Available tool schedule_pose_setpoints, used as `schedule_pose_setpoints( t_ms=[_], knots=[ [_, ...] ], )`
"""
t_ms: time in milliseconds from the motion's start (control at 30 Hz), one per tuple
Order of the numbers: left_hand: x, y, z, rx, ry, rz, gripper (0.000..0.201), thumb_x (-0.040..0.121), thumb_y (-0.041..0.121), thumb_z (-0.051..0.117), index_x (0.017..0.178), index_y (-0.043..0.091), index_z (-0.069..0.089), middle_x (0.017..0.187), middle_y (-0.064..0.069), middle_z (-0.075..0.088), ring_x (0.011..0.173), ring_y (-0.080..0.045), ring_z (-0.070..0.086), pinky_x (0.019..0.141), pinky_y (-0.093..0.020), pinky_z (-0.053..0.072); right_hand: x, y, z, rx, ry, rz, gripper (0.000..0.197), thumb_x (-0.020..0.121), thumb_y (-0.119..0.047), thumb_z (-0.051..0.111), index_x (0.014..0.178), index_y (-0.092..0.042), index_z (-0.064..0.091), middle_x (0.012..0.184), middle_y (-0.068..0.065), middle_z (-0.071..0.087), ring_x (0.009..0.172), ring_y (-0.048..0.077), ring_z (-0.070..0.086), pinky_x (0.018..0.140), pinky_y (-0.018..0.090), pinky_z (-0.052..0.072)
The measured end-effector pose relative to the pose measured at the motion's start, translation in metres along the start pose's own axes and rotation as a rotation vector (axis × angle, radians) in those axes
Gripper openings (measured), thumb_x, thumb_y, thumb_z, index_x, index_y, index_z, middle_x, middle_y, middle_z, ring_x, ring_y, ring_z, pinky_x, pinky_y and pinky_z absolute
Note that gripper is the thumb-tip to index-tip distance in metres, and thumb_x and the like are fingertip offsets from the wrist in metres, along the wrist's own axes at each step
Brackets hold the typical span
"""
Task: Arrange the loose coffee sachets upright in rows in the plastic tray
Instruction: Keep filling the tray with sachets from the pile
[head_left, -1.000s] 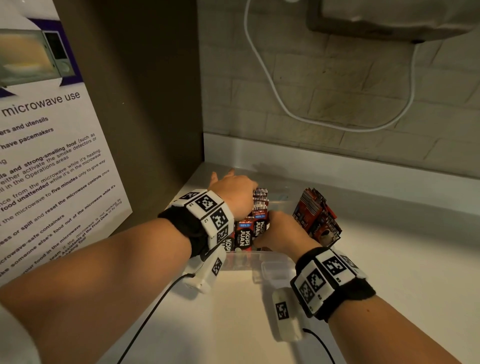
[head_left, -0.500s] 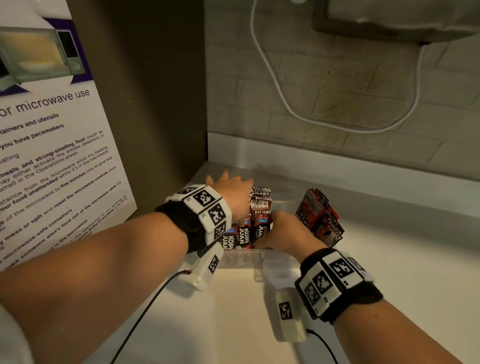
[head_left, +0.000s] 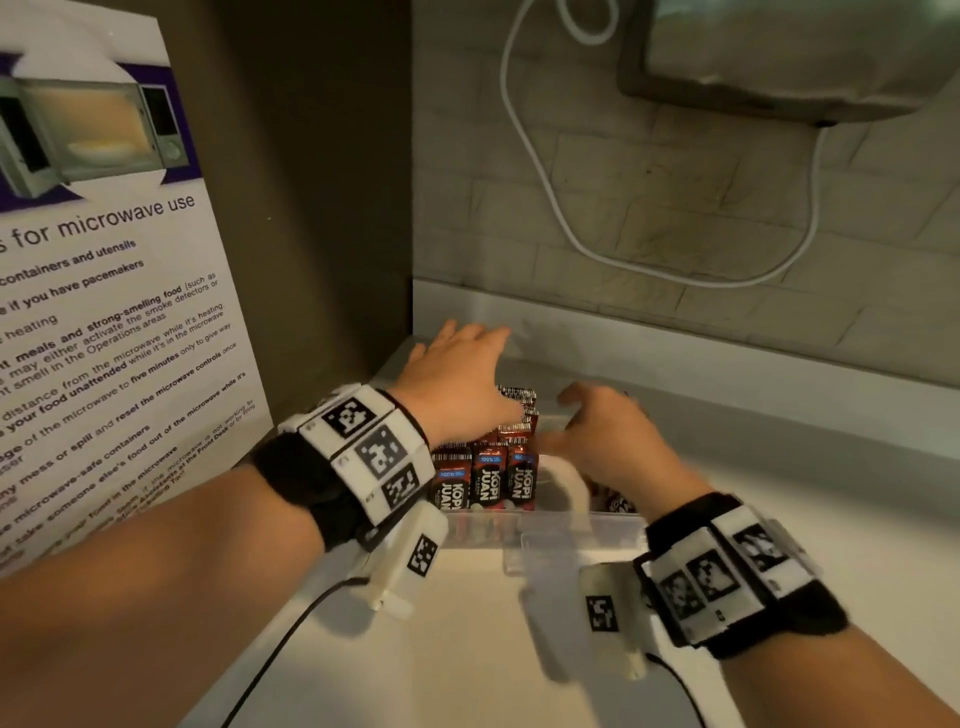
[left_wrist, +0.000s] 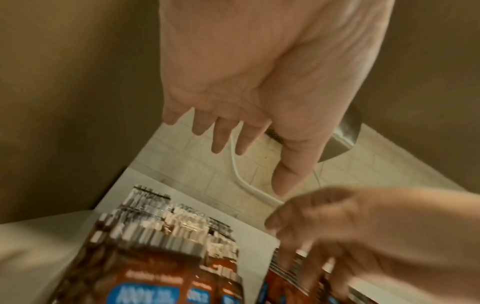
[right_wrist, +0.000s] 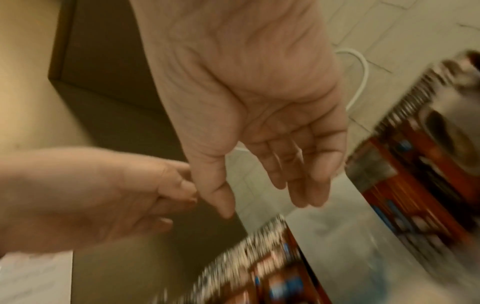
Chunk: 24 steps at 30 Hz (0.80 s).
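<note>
Sachets (head_left: 485, 475) already stand upright in rows against the left end of the plastic tray (head_left: 582, 535), which sits on the desk (head_left: 467, 649) close to the back corner. Both hands hover just above them and hold nothing. The left hand (head_left: 457, 379) is spread flat over the packed rows, fingers straight and parted. The right hand (head_left: 608, 441) is blurred in the head view, but its wrist view shows an empty palm with relaxed, slightly bent fingers.

What matters for the coming move is the second bundle of sachets (right_wrist: 420, 164), seen only in the right wrist view. It lies to the right of the standing rows, with a bare gap between the two groups. The bundle leans and its top edges tilt away from the upright rows. Whether it rests inside the tray or against its right end I cannot tell. The right hand is nearer to it, so that hand seems best placed to gather it. The left hand could steady the standing rows meanwhile.
</note>
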<state>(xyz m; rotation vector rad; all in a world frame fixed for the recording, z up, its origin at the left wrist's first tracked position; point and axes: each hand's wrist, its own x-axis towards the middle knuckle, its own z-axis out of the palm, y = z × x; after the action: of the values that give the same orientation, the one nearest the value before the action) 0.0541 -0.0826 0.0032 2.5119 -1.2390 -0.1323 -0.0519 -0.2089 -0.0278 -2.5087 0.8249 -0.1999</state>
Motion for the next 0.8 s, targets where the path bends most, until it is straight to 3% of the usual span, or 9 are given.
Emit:
schedule_pose_setpoints(
  t_ms=[100,167,233,300,433,567,667,800],
  knots=[
    [-0.025,0.013,0.012,-0.082,0.127,0.163,0.07,0.084,0.03,0.064,0.147,0.021,0.034,0.147,-0.003,0.037,0.14,-0.02,0.026,0.115,-0.035,0.023,0.003,0.006,-0.037,0.074,0.178,0.018,0.047,0.078,-0.039,0.073,0.118,-0.019,0.057,0.105,0.006,0.065,0.092,0.022,0.061,0.078,0.03,0.047],
    [-0.043,0.02,0.031,-0.083,0.073,0.28,0.053,0.087,0.021,0.06,0.139,0.022,0.048,0.137,-0.001,0.047,0.129,-0.017,0.038,0.109,-0.03,0.03,0.009,0.017,-0.056,0.029,0.206,0.048,0.042,0.08,-0.036,0.071,0.117,-0.019,0.058,0.104,0.006,0.063,0.092,0.023,0.057,0.076,0.031,0.046],
    [-0.055,0.022,0.055,-0.023,-0.039,0.333,0.045,0.089,0.012,0.055,0.133,0.023,0.055,0.128,-0.001,0.055,0.12,-0.018,0.048,0.104,-0.034,0.04,0.019,0.029,-0.065,-0.073,0.174,0.067,0.046,0.08,-0.037,0.072,0.12,-0.018,0.056,0.111,0.008,0.061,0.091,0.024,0.056,0.074,0.03,0.045],
    [-0.058,0.019,0.075,0.043,-0.107,0.314,0.043,0.088,0.005,0.052,0.127,0.021,0.059,0.121,-0.002,0.06,0.112,-0.021,0.056,0.096,-0.039,0.047,0.027,0.038,-0.065,-0.19,0.087,0.061,0.051,0.08,-0.037,0.072,0.124,-0.019,0.054,0.113,0.008,0.059,0.091,0.023,0.054,0.073,0.028,0.041],
    [-0.055,0.011,0.091,0.074,-0.135,0.245,0.043,0.087,0.0,0.051,0.123,0.021,0.061,0.118,-0.004,0.065,0.108,-0.027,0.062,0.092,-0.043,0.051,0.036,0.045,-0.056,-0.278,-0.111,0.002,0.064,0.076,-0.037,0.075,0.133,-0.027,0.047,0.128,0.011,0.053,0.114,0.026,0.053,0.08,0.028,0.044],
    [-0.052,0.008,0.094,0.053,-0.102,0.224,0.042,0.086,0.001,0.052,0.119,0.025,0.064,0.116,-0.002,0.067,0.107,-0.026,0.062,0.09,-0.041,0.051,0.043,0.044,-0.04,-0.307,-0.21,-0.058,0.07,0.076,-0.039,0.076,0.136,-0.036,0.04,0.115,0.008,0.047,0.097,0.022,0.05,0.075,0.025,0.039],
    [-0.051,0.008,0.096,0.062,-0.102,0.214,0.044,0.085,-0.001,0.052,0.12,0.025,0.063,0.117,-0.003,0.066,0.108,-0.027,0.061,0.09,-0.043,0.051,0.049,0.044,-0.029,-0.329,-0.236,-0.085,0.06,0.077,-0.029,0.075,0.13,-0.032,0.046,0.104,0.005,0.05,0.088,0.019,0.051,0.07,0.024,0.038],
    [-0.05,0.008,0.097,0.076,-0.103,0.215,0.047,0.086,-0.002,0.051,0.123,0.025,0.061,0.121,-0.003,0.065,0.11,-0.026,0.06,0.091,-0.044,0.051,0.054,0.049,-0.023,-0.404,-0.207,-0.111,0.033,0.078,-0.013,0.069,0.11,-0.018,0.061,0.094,0.001,0.057,0.084,0.017,0.053,0.064,0.021,0.039]
  ],
)
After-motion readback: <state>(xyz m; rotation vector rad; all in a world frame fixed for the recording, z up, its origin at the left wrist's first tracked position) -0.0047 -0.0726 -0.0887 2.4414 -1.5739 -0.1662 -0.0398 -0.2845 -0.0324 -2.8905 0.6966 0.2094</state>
